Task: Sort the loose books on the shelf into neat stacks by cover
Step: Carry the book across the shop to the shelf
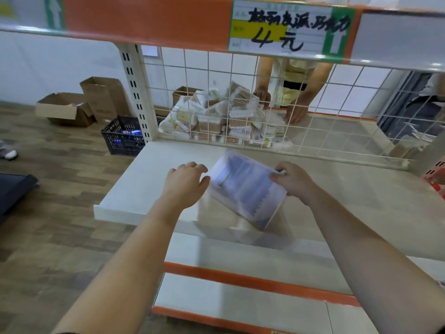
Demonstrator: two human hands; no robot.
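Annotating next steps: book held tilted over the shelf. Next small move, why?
Probably lay the thin blue-and-white book flat on the white shelf board: the right hand pinches its far edge, it hangs tilted above the board, and the left hand is at its left edge.

Single head-worn wide-angle view. It looks forward and down from close above the white shelf (134, 189) and faces the wire back panel (325, 97) just beyond.
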